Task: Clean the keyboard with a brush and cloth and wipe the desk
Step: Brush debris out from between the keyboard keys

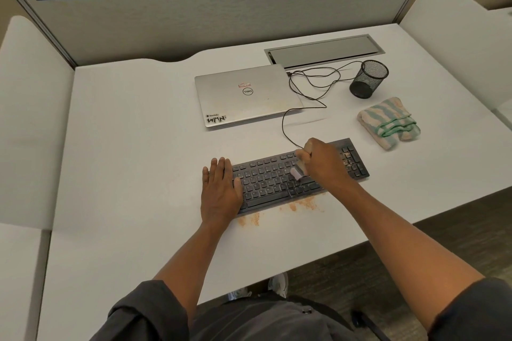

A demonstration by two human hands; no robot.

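Note:
A black keyboard (pixel 274 177) lies on the white desk (pixel 138 152), dusted with orange powder. My left hand (pixel 220 191) rests flat with straight fingers on the keyboard's left end. My right hand (pixel 322 160) grips a small brush (pixel 297 171) whose pale bristles touch the keys right of the middle. Orange powder (pixel 300 205) lies on the desk along the keyboard's near edge. A folded green-and-cream striped cloth (pixel 389 123) sits on the desk to the right, beyond the keyboard.
A closed silver laptop (pixel 246 97) lies behind the keyboard. A black cable (pixel 310 83) loops from the keyboard toward a cable hatch (pixel 324 50). A black mesh pen cup (pixel 368 79) stands at the back right. Partition walls enclose the desk on three sides.

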